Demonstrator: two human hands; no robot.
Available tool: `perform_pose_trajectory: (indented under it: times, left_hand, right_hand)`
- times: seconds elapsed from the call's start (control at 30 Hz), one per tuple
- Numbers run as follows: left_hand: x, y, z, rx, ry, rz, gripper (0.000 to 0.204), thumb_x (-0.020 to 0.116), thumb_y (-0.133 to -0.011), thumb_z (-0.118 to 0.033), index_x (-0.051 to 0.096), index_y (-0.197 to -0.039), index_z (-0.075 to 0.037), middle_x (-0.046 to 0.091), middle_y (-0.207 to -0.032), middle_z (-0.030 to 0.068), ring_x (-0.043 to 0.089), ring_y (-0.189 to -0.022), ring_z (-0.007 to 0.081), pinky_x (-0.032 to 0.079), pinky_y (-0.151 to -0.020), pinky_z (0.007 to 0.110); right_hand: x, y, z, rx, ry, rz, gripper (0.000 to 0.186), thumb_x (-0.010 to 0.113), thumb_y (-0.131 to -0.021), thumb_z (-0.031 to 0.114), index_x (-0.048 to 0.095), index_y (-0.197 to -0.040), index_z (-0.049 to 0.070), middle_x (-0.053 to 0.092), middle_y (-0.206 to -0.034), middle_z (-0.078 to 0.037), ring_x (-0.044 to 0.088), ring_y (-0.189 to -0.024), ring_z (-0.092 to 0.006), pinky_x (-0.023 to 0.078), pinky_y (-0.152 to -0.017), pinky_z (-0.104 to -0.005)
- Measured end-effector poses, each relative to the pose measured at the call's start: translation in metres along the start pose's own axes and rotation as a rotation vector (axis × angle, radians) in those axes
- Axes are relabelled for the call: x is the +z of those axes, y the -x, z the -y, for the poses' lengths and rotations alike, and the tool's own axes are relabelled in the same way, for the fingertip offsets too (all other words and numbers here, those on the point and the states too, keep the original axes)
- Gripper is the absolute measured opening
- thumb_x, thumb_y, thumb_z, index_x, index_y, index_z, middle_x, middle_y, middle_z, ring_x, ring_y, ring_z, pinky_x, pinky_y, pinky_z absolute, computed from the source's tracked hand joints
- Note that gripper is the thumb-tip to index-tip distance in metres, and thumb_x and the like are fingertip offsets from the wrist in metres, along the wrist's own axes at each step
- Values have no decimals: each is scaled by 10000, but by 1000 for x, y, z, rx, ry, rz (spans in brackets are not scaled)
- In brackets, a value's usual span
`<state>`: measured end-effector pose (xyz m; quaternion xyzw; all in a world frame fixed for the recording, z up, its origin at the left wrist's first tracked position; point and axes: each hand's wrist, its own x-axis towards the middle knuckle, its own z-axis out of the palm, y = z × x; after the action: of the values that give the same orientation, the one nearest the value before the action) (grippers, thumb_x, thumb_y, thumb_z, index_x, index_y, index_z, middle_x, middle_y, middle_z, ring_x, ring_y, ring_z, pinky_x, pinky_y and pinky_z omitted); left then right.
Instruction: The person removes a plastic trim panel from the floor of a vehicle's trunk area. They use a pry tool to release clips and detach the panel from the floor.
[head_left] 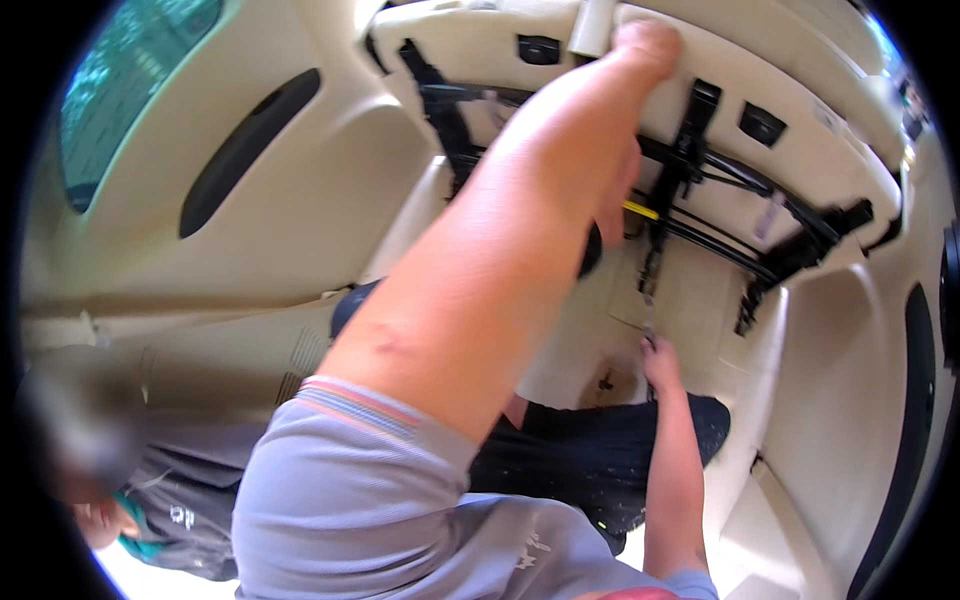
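My left hand (648,48) reaches high with curled fingers on the pale beige seat back (816,165), beside a lighter vertical strip (592,25); my forearm crosses the middle of the view. Below, at the right, my right hand (660,360) holds a slim metal tool (648,340), too small to identify exactly, over the beige floor panel (555,365). Black metal seat brackets and rails (700,110) run under the seat back, with a yellow bar (640,210) among them. Another hand (615,200), apparently a co-worker's, is half hidden behind my left forearm.
A co-worker (175,470) in dark clothing is low at the left. Dark-trousered legs (590,450) cross the lower middle. Beige side trim (820,400) with dark inserts curves along both sides, and a tinted window (130,90) is at upper left. A brown opening (615,385) shows in the floor.
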<state>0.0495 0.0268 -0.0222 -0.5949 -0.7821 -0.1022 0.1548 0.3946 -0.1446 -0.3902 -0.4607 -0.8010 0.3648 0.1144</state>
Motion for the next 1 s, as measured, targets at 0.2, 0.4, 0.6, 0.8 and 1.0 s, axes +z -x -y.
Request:
perform_pose_trajectory:
  times: [0.2,0.4,0.6,0.8,1.0]
  left_hand:
    - [-2,-8,1,-116,100,-4,239,681,-825,-167,740,-1051,-118,694,-1170,95,661,-1106,261,551,-891,384]
    - [4,-3,1,-111,201,39,275,710,-796,-129,731,-1069,-102,686,-1174,135,654,-1116,278,542,-909,380]
    - [-18,10,0,-167,225,-41,202,633,-855,-93,706,-1039,-51,681,-1156,169,654,-1097,322,542,-904,413]
    - [-7,23,-3,-186,295,-140,221,557,-893,-66,659,-1086,-32,667,-1162,178,657,-1084,330,544,-889,422]
    - [23,-7,12,-121,185,-119,267,501,-937,-174,727,-1069,-120,692,-1164,128,671,-1085,263,555,-879,393]
  right_hand:
    - [4,2,16,49,-1,31,307,589,-917,249,644,-928,-52,635,-894,-289,619,-878,-459,475,-754,-481]
    - [-2,-5,19,-9,17,-9,296,602,-913,250,649,-913,-42,638,-908,-292,616,-898,-468,482,-766,-494]
    - [4,-9,18,-59,32,2,316,558,-944,278,647,-952,-25,645,-940,-279,608,-909,-472,476,-764,-509]
    - [-9,12,21,55,-103,-376,333,529,-977,290,598,-908,-28,629,-823,-258,616,-805,-438,477,-721,-488]
    - [-34,74,91,218,-660,-676,318,530,-1013,256,528,-781,38,485,-632,-1,487,-570,-100,420,-530,-300]
